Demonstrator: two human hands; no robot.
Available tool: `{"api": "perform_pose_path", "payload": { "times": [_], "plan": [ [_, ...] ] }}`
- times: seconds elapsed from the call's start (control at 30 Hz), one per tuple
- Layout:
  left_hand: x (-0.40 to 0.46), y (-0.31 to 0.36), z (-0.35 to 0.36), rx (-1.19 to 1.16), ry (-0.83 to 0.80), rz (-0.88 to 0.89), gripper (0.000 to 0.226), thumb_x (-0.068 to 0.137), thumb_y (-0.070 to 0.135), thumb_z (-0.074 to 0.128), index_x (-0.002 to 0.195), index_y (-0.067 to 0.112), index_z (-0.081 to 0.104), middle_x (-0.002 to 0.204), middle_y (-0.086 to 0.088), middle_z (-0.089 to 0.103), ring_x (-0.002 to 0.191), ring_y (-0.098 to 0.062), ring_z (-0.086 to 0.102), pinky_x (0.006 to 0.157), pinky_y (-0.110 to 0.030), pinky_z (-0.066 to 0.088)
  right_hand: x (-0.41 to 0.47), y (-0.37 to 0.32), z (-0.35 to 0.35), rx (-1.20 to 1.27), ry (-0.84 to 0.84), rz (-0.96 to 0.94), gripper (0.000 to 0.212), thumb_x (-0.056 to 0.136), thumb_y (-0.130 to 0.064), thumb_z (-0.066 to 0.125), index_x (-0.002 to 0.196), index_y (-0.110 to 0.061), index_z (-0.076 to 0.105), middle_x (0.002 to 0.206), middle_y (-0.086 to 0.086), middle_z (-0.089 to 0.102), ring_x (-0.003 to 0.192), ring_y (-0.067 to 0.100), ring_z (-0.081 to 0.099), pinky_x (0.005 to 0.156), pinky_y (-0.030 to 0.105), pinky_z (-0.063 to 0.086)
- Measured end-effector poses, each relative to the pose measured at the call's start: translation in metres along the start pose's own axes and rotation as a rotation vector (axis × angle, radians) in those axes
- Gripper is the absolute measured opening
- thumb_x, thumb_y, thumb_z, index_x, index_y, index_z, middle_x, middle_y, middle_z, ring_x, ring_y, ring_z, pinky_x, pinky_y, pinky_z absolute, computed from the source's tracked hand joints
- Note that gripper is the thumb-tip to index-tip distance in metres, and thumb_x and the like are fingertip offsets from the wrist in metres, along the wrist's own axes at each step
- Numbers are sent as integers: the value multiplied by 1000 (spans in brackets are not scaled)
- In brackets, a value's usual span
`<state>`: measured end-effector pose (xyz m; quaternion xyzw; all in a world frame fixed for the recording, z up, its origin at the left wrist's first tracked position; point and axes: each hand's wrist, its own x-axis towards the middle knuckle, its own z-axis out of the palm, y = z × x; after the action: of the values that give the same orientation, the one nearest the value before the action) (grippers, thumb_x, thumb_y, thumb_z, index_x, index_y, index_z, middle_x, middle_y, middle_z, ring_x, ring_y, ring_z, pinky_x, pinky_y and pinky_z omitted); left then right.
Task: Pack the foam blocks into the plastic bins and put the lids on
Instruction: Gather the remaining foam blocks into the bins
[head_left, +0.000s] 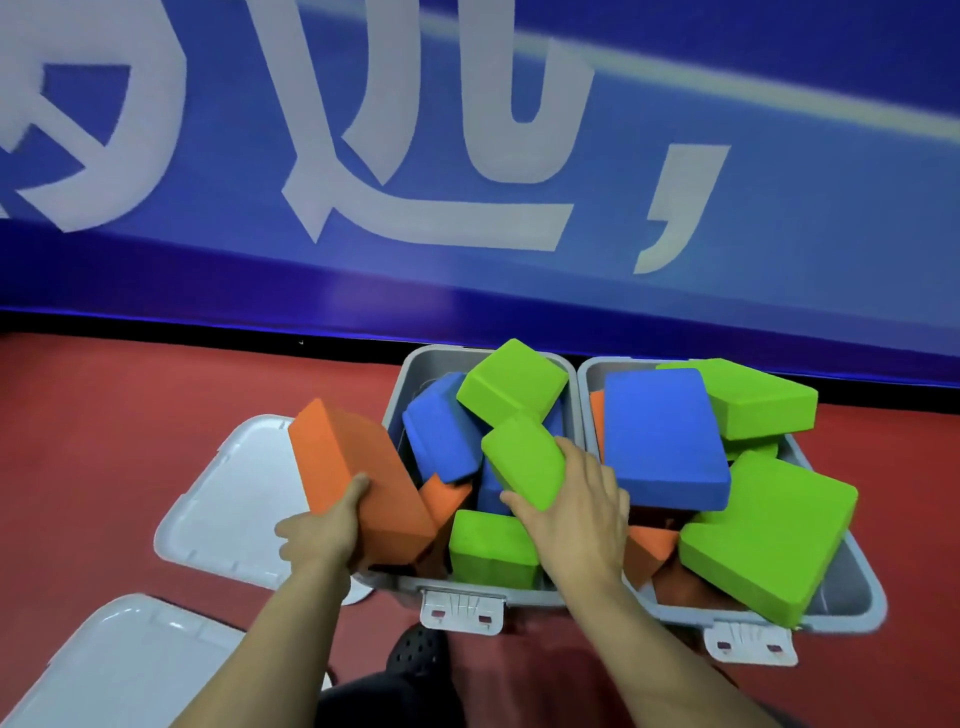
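Presently, an orange block (348, 467) is gripped by the left hand (324, 535), thumb on top, and is held at the left rim of the left bin (467, 592). A green block (524, 460) in that bin is grasped by the right hand (576, 514), fingers curled over its near end. Two grey bins are counted, side by side on the red floor (130, 415); the right bin (852, 597) is overfilled. Two white lids (228, 499) are noted on the floor to the left. At least six green and three blue blocks are visible; the number of orange blocks cannot be told.
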<state>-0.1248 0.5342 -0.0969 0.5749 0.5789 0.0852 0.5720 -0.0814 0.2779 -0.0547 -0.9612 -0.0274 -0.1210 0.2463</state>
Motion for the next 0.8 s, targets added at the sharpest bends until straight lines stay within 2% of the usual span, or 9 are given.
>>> {"api": "perform_pose_path", "payload": {
  "times": [0.1,0.2,0.33,0.47,0.57,0.63,0.7,0.73,0.8],
  "plan": [
    [-1,-7,6,140,-6,34,130,40,73,84,139,8,28,136,-25,42,119,-47,50,92,-60,53,-5,-8,14,-30,36,-61,87,62,-65,82,135,-25,54,122,-5,63,115,20,54,96,39,44],
    [-2,-6,11,223,-20,62,119,52,70,85,136,5,30,136,-26,42,121,-48,48,100,-59,48,-8,-13,21,-76,39,-148,88,58,-61,86,133,-25,57,123,-9,64,115,18,55,97,37,40],
    [-8,-9,15,231,-118,107,112,53,70,82,133,7,34,134,-21,44,120,-43,50,102,-56,47,-13,-11,27,-119,-40,-209,91,54,-56,91,132,-25,57,122,-9,64,114,19,56,95,35,34],
    [-8,-19,17,222,-195,138,107,63,66,79,145,14,33,139,-17,49,121,-42,53,100,-56,49,-22,0,35,-168,-100,-351,96,47,-45,97,133,-26,58,128,-6,64,116,22,59,100,39,36],
    [-1,-28,19,343,-263,206,82,90,52,66,152,10,33,147,-18,49,129,-42,49,106,-54,45,-24,10,40,-178,-210,-395,97,45,-42,98,133,-28,58,132,-7,62,120,23,58,107,40,30],
    [1,-30,20,475,-267,180,76,97,55,52,156,13,29,149,-23,43,137,-43,36,109,-51,41,-26,17,40,-215,-333,-386,95,54,-45,94,138,-35,51,142,-11,53,133,22,48,117,41,12],
    [5,-32,20,553,-238,142,82,91,67,47,156,19,30,145,-25,35,135,-44,30,109,-54,42,-25,26,40,-174,-447,-298,90,75,-49,81,149,-45,30,160,-16,27,151,21,19,119,47,-4],
    [3,-30,19,580,-237,133,82,91,68,47,154,19,33,142,-25,34,131,-45,34,107,-55,43,-23,31,38,-144,-501,-237,89,82,-49,75,152,-48,20,165,-18,10,154,19,3,119,52,-5],
    [4,-29,19,600,-269,162,73,93,61,51,148,13,41,136,-23,38,121,-46,47,101,-54,50,-20,40,35,-119,-569,-188,90,88,-49,70,153,-53,8,165,-20,-11,153,18,-13,120,58,1]
  ]
}}
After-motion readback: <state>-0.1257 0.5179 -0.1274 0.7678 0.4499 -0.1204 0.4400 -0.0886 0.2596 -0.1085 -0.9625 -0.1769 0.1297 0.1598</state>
